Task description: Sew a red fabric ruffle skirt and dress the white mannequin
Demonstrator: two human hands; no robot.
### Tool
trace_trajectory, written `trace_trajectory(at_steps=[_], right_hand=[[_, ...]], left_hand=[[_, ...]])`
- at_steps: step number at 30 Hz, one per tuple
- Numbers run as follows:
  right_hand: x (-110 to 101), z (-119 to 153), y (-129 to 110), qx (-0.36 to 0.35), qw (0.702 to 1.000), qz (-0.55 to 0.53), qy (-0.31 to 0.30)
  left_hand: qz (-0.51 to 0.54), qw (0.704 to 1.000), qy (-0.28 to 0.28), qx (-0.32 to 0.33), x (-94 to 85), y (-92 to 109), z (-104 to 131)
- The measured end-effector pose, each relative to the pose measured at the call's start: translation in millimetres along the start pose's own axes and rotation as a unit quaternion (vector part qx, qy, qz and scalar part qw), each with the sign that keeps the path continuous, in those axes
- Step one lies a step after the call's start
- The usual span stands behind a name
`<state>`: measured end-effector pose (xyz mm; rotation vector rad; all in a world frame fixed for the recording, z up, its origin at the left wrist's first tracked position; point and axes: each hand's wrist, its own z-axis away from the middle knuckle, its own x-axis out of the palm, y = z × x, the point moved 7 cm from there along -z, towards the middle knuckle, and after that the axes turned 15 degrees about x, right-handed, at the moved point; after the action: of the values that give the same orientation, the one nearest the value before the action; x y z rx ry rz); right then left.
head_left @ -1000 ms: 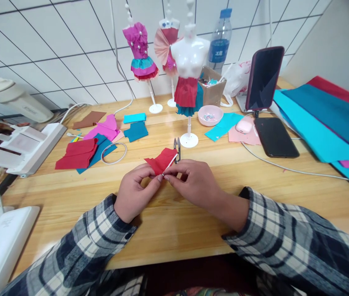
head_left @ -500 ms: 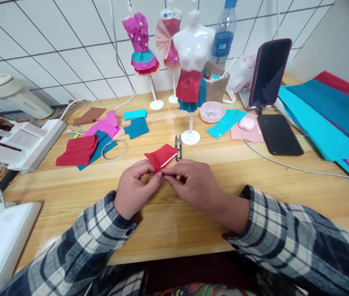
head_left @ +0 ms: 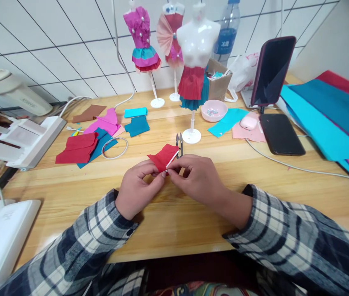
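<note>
A small piece of red crepe paper (head_left: 162,158) with a white strip along its right edge is pinched between my two hands. My left hand (head_left: 140,187) grips its lower left part with thumb and finger. From the right, my right hand (head_left: 197,181) pinches the lower corner, close to the left thumb tip. Thread snips (head_left: 179,144) lie just beyond my right fingers. Behind them stands a white mannequin (head_left: 197,43) wearing a red and teal paper skirt (head_left: 191,84). The fingertips partly hide the paper's lower edge.
Two dressed mannequins (head_left: 142,35) stand farther back. A pink bowl of beads (head_left: 214,111), a cardboard box (head_left: 219,84) and a water bottle (head_left: 226,37) are right of centre. Phones (head_left: 282,135) and coloured sheets (head_left: 325,117) lie right; paper pieces (head_left: 77,148) and a power strip (head_left: 23,144) left.
The view has shifted slightly. Both hands still pinch the red paper, which has tilted a little, and the right fingers sit slightly higher along its edge.
</note>
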<state>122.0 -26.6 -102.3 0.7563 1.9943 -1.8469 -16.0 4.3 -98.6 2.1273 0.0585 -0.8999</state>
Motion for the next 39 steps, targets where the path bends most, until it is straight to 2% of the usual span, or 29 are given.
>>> trace_trajectory(at_steps=[6,11,16,24,34,39], right_hand=[[1.0,-1.9,4.4,-0.002,0.999,-0.04,-0.003],[-7.3,-2.2,6.0,0.005,0.997,-0.078,0.013],[-4.5,-1.5,0.7,-0.015,0.999,-0.04,-0.017],[3.2,-3.2,4.6,0.001,0.998,-0.03,-0.046],[2.7,-3.2,4.4,0.009,0.998,-0.026,-0.053],[6.2,-4.4,7.7,0.037,0.995,-0.066,-0.073]], left_hand=[[0.015,1.0,0.001,-0.008,0.1,-0.5,0.2],[0.004,1.0,0.007,-0.014,-1.6,-4.2,1.6],[-0.022,1.0,-0.001,0.009,-1.7,-0.4,1.2],[-0.024,0.999,-0.007,0.03,-1.0,4.4,-0.8],[-0.022,0.999,-0.013,0.019,-2.0,3.6,-0.9],[-0.002,1.0,-0.021,0.01,-0.9,3.9,-1.0]])
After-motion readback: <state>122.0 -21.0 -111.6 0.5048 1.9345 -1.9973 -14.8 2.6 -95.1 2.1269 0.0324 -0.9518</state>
